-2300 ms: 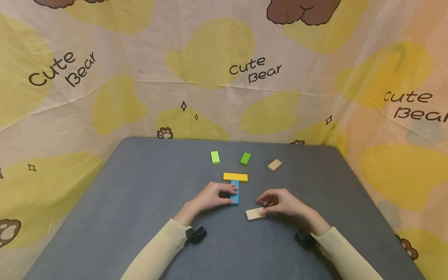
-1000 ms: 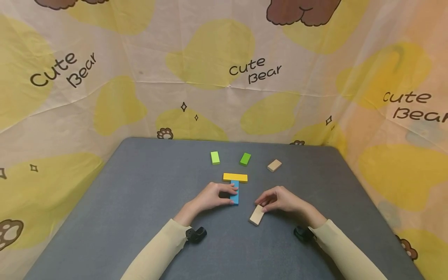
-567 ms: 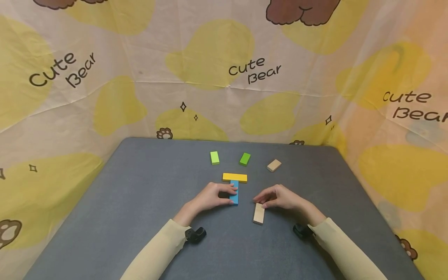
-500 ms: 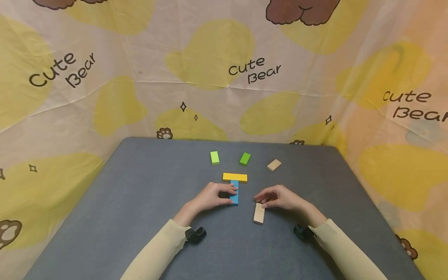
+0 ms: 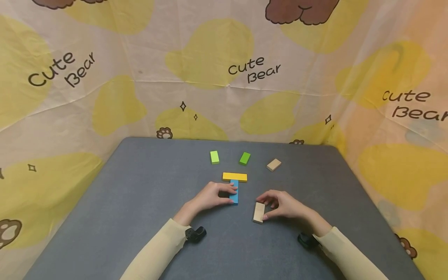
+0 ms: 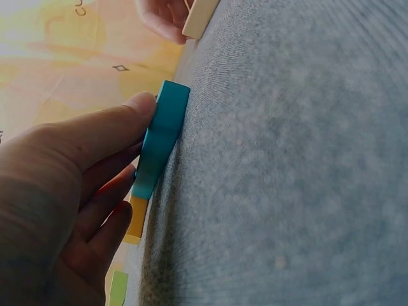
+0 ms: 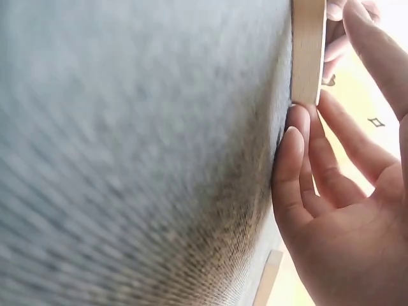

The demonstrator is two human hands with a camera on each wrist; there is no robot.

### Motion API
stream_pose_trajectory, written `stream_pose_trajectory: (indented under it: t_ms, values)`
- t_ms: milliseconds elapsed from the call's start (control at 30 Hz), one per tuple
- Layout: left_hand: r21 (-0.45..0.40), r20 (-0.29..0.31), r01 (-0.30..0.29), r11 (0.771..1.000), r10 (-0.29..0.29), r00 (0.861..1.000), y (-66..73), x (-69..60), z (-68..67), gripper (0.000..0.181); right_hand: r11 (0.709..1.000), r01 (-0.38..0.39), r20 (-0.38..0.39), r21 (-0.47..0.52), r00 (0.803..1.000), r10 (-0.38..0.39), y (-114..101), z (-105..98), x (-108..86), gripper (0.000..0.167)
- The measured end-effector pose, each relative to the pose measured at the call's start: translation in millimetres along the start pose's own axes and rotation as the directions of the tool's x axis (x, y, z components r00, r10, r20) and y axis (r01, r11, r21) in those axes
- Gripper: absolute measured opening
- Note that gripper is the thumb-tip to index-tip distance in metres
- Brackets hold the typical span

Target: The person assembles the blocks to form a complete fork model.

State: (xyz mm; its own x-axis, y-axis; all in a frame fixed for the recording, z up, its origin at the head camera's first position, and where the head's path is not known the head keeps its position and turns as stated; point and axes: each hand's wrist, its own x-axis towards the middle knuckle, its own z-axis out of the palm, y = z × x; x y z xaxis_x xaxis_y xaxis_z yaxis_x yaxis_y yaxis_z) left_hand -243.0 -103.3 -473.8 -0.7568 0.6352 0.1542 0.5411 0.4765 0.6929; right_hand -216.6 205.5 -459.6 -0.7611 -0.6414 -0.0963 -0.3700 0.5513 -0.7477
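A flat blue block (image 5: 234,196) lies with its far end against the middle of a long yellow block (image 5: 235,177), so the two form a T. My left hand (image 5: 213,194) holds the blue block by its left side, thumb near the close end and fingertips farther up, as the left wrist view also shows (image 6: 167,118). To the right, a plain wooden block (image 5: 259,212) lies on the table, its length pointing roughly away from me. My right hand (image 5: 285,204) holds it between fingertips at the far end and the thumb (image 5: 266,216) at its right side.
Behind the T lie a light green block (image 5: 214,157), a darker green block (image 5: 245,158) and another plain wooden block (image 5: 274,165). The grey table (image 5: 140,186) meets a printed cloth backdrop (image 5: 203,50) at its back and sides.
The right hand has turned the wooden block from lying crosswise to pointing away from me, then shifted its thumb toward the block's near end. The left hand has stayed on the blue block.
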Motion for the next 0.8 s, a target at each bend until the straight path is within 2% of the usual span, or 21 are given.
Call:
stream_pose_trajectory:
  t_ms: [267,500,800]
  values:
    - [0.016,-0.01,-0.017,1.0,0.017,1.0,-2.3,0.4,0.6,0.036,0.999,0.001,-0.028,-0.054,1.0,-0.002,-1,6,-4.8,0.059]
    - [0.013,-0.017,-0.018,1.0,0.018,1.0,-2.3,1.0,1.1,0.035,0.989,0.031,-0.059,-0.143,0.997,-0.04,-3,13,-5.7,0.067]
    - [0.023,-0.019,-0.016,1.0,0.016,1.0,-2.3,0.5,1.7,0.036,0.984,0.034,-0.072,-0.178,0.996,-0.047,-7,15,-5.4,0.066]
